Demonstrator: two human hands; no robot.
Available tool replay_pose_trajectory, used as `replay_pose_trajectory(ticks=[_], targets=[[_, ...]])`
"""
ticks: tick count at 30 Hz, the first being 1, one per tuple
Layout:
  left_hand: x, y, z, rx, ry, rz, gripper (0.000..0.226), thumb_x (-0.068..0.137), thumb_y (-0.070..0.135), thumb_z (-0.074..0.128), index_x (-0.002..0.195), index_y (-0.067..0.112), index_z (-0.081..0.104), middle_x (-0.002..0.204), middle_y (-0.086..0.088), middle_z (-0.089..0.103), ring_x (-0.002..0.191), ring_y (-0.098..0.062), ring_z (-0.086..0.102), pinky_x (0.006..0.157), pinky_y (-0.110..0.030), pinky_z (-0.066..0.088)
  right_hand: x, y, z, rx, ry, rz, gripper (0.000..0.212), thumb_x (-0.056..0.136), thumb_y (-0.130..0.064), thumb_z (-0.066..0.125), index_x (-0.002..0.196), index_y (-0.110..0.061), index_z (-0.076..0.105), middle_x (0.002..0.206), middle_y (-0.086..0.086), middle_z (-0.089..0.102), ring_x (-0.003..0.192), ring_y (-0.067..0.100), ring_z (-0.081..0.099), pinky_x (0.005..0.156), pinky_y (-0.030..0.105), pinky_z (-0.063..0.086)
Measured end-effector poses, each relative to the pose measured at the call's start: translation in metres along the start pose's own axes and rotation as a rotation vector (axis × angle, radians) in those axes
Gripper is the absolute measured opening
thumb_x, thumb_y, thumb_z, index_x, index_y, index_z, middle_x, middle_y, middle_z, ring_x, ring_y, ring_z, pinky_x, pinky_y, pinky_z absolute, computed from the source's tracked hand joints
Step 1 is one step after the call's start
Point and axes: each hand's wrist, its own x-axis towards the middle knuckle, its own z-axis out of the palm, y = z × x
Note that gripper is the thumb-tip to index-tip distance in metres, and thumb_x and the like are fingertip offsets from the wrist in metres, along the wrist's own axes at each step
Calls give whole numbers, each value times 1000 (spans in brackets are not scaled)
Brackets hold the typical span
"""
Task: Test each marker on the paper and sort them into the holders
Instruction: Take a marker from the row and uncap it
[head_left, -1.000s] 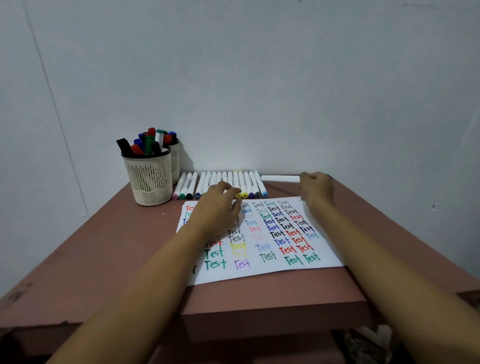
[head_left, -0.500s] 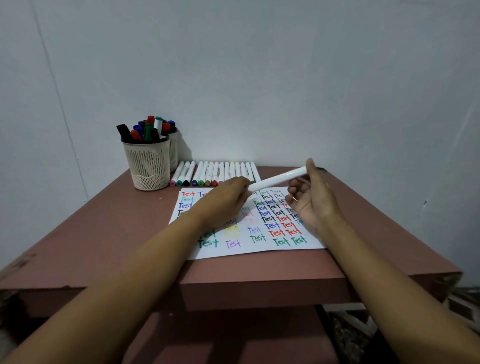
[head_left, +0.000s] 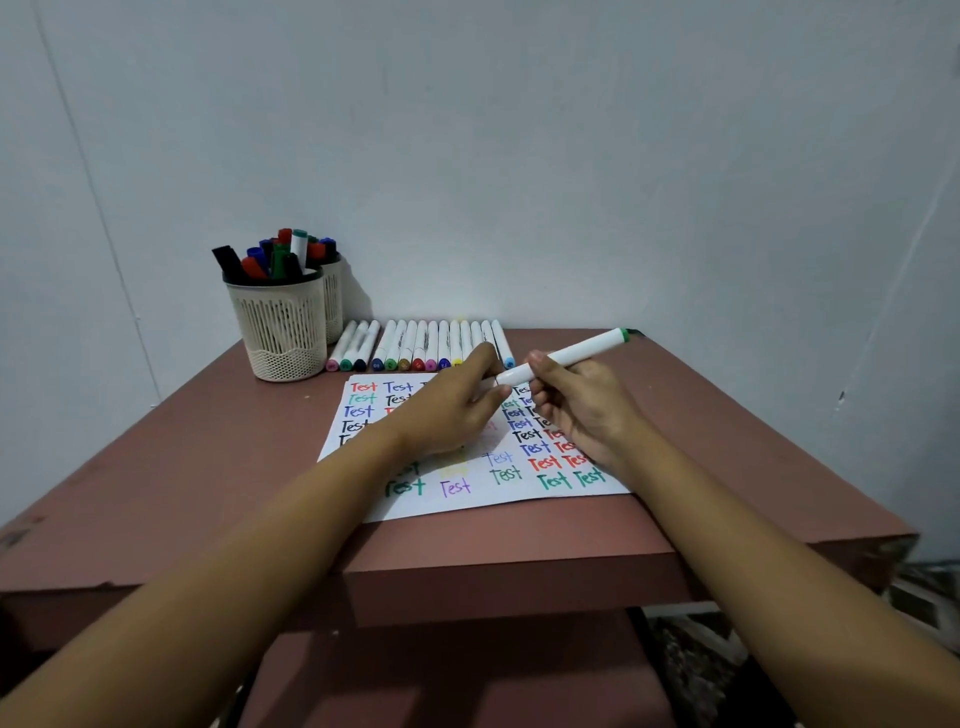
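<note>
My right hand (head_left: 582, 405) grips a white marker (head_left: 582, 349) with a green end, held slanted above the paper (head_left: 467, 501). My left hand (head_left: 457, 410) pinches the marker's near end, where its cap sits. The white paper lies on the table, covered with coloured "Test" words. A row of several white markers (head_left: 415, 345) with coloured caps lies behind the paper by the wall. Two cream mesh holders (head_left: 283, 332) stand at the back left, one behind the other, both filled with markers.
The reddish-brown table (head_left: 208, 467) meets a plain grey wall at the back. Its front edge lies close below my forearms, and a lower shelf shows beneath. Bare table surface lies left and right of the paper.
My right hand lifted the marker from beside the row and brought it over the paper. My left hand moved across and took its near end. The view has shifted slightly.
</note>
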Motion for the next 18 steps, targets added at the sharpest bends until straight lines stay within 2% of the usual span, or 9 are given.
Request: replay_pose_trajectory(ticks=[3,5,10,14,18], targets=[[0,-1,0,-33,7,-11,15,96,21,47,86,21,36,69,-6,47,57,-16,36,54,-26,29,-1,-2,0,23,-6,-5,15,92,-11,57,79,-5,60,55,1,52,49,6,49,47,14,43],[0,0,0,-51,18,-24,13,95,21,48,88,20,38,71,-9,50,57,-16,36,54,-24,28,-1,-3,1,23,-7,-6,15,92,-11,57,79,-5,60,55,1,52,49,6,48,48,14,43],[1,2,0,-62,49,-35,21,95,22,50,81,29,37,61,7,44,54,-11,35,50,-18,27,-1,-2,1,30,-4,-3,14,93,-12,57,81,-4,59,55,1,52,51,6,48,48,15,43],[-1,1,-2,-48,105,-61,11,92,31,54,90,22,47,64,4,49,56,-12,39,54,-24,31,-2,-3,-1,57,-14,-25,12,93,-12,56,85,-5,62,58,1,52,53,6,48,50,15,43],[-1,1,-3,-27,162,-96,26,87,38,59,104,20,54,73,2,57,60,-13,44,60,-28,36,-5,-6,2,61,40,-38,16,94,-16,56,83,-6,60,57,1,51,53,10,46,47,16,42]])
